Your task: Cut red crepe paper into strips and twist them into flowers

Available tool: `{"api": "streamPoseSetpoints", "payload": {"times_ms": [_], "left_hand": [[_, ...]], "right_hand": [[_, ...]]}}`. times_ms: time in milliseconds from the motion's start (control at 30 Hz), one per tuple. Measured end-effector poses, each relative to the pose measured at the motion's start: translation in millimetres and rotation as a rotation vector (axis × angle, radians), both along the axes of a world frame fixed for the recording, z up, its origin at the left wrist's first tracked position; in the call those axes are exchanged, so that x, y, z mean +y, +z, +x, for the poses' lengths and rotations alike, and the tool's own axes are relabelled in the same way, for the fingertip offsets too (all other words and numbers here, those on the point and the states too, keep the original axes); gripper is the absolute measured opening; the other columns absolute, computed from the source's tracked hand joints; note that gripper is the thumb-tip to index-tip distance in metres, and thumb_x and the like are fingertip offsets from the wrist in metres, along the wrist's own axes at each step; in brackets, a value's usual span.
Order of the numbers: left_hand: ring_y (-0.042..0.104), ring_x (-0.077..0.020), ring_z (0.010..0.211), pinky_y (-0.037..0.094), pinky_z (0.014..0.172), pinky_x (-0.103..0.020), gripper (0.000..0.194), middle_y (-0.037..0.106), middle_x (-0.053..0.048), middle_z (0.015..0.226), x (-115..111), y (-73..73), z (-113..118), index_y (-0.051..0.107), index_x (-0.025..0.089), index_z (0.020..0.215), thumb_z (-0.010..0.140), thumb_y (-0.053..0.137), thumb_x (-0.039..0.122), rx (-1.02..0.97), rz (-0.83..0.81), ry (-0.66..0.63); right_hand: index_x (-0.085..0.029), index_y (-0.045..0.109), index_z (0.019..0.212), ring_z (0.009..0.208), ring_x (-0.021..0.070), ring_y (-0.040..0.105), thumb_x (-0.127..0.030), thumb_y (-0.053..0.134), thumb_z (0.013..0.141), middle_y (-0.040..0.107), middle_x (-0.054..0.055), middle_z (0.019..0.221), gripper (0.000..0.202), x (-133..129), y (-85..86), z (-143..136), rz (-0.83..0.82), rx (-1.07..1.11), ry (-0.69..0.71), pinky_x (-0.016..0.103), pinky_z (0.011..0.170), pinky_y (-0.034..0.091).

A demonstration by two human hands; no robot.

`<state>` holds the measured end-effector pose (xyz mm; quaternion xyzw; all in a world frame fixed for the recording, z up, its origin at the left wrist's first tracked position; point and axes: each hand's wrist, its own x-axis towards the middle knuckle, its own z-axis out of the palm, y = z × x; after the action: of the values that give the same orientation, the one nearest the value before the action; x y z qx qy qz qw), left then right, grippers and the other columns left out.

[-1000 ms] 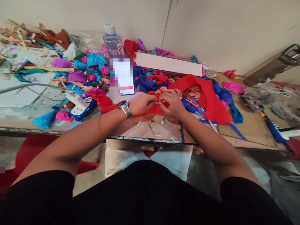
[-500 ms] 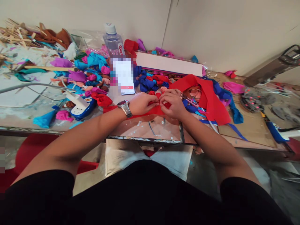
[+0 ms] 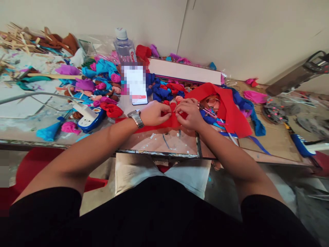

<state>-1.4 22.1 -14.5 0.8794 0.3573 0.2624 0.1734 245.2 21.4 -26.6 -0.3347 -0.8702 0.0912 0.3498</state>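
Observation:
A strip of red crepe-like material (image 3: 164,124) stretches across the table under both hands. My left hand (image 3: 155,114), with a metal watch on the wrist, pinches the strip between thumb and fingertips. Close on its right, my right hand (image 3: 189,114) has its fingers curled and pressed on the same red strip, a small gap from the left fingertips. The exact folds between the fingers are hidden. A wide red band (image 3: 226,106) loops on the table just right of my right hand, over blue and pink scraps.
A phone (image 3: 136,84) leans in front of a water bottle (image 3: 124,48). Crumpled colourful pieces (image 3: 102,70) cover the table's left and back. A power strip (image 3: 89,120) with a cable lies left. A dark flask (image 3: 295,73) stands tilted at the right.
My left hand has shifted slightly left, opening a small gap between the two hands. The red strip shows between them. My right hand stays nearly where it was.

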Motion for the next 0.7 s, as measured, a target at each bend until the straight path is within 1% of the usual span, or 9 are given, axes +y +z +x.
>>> {"api": "streamPoseSetpoints", "payload": {"times_ms": [100, 167, 233, 300, 367, 433, 567, 700], "left_hand": [[0.055, -0.0127, 0.057, 0.038, 0.064, -0.031, 0.028, 0.072, -0.001, 0.068, 0.3, 0.0, -0.1, 0.079, 0.019, 0.085, 0.093, 0.059, 0.037, -0.002, -0.013, -0.024], [0.052, -0.0124, 0.055, 0.036, 0.062, -0.031, 0.028, 0.068, 0.0, 0.064, 0.9, 0.1, -0.2, 0.078, 0.018, 0.081, 0.092, 0.058, 0.036, 0.015, -0.025, -0.033], [0.047, -0.0118, 0.053, 0.034, 0.06, -0.031, 0.029, 0.062, 0.001, 0.06, 1.6, 0.5, -0.4, 0.076, 0.018, 0.078, 0.091, 0.058, 0.035, 0.033, -0.038, -0.036], [0.045, -0.0115, 0.052, 0.033, 0.059, -0.031, 0.028, 0.06, 0.001, 0.059, 2.0, 1.2, -0.6, 0.076, 0.018, 0.076, 0.09, 0.058, 0.034, 0.031, -0.048, -0.034], [0.045, -0.0115, 0.053, 0.033, 0.059, -0.031, 0.028, 0.06, 0.001, 0.059, 2.0, 2.3, -0.6, 0.076, 0.018, 0.077, 0.09, 0.058, 0.035, 0.019, -0.066, -0.035], [0.047, -0.0117, 0.054, 0.034, 0.06, -0.03, 0.028, 0.061, 0.001, 0.06, 1.6, 3.3, -0.4, 0.077, 0.017, 0.078, 0.09, 0.058, 0.035, 0.005, -0.094, -0.044], [0.051, -0.0123, 0.058, 0.035, 0.061, -0.029, 0.028, 0.065, 0.0, 0.064, 0.9, 5.0, -0.2, 0.079, 0.016, 0.081, 0.086, 0.058, 0.034, 0.0, -0.156, -0.07], [0.049, -0.0123, 0.059, 0.035, 0.062, -0.029, 0.028, 0.06, 0.002, 0.064, 2.3, 6.2, -1.0, 0.078, 0.016, 0.082, 0.082, 0.056, 0.032, -0.001, -0.205, -0.059]], "right_hand": [[-0.025, 0.063, 0.08, 0.109, 0.0299, 0.07, -0.027, 0.062, 0.093, 0.083, 0.005, 0.097, 0.013, 0.4, 0.9, -0.2, -0.014, -0.009, -0.012, 0.054, 0.109, 0.034], [-0.025, 0.063, 0.08, 0.11, 0.0303, 0.07, -0.026, 0.063, 0.092, 0.084, 0.005, 0.098, 0.012, -0.2, 2.4, 0.2, -0.016, -0.013, -0.017, 0.054, 0.109, 0.034], [-0.025, 0.065, 0.082, 0.111, 0.0305, 0.071, -0.027, 0.063, 0.093, 0.084, 0.005, 0.097, 0.011, -1.2, 3.9, 1.3, -0.011, -0.02, -0.01, 0.054, 0.109, 0.034], [-0.025, 0.069, 0.086, 0.111, 0.0304, 0.071, -0.033, 0.063, 0.096, 0.084, 0.005, 0.098, 0.013, -2.2, 4.9, 2.4, -0.015, -0.027, 0.008, 0.054, 0.109, 0.034], [-0.025, 0.073, 0.091, 0.111, 0.0305, 0.071, -0.04, 0.065, 0.098, 0.085, 0.005, 0.1, 0.018, -3.2, 5.3, 2.6, -0.026, -0.033, 0.02, 0.054, 0.111, 0.034], [-0.025, 0.075, 0.091, 0.11, 0.0306, 0.071, -0.044, 0.068, 0.099, 0.086, 0.005, 0.098, 0.021, -4.3, 5.0, 1.6, -0.016, -0.043, 0.013, 0.055, 0.112, 0.034], [-0.026, 0.079, 0.089, 0.105, 0.0301, 0.071, -0.04, 0.068, 0.101, 0.084, 0.004, 0.088, 0.022, -5.8, 4.1, -0.6, 0.048, -0.051, -0.004, 0.057, 0.112, 0.034], [-0.029, 0.084, 0.097, 0.101, 0.0291, 0.071, -0.042, 0.069, 0.103, 0.085, 0.004, 0.09, 0.021, -4.1, 2.9, 0.5, 0.066, -0.057, -0.001, 0.057, 0.115, 0.036]]}}
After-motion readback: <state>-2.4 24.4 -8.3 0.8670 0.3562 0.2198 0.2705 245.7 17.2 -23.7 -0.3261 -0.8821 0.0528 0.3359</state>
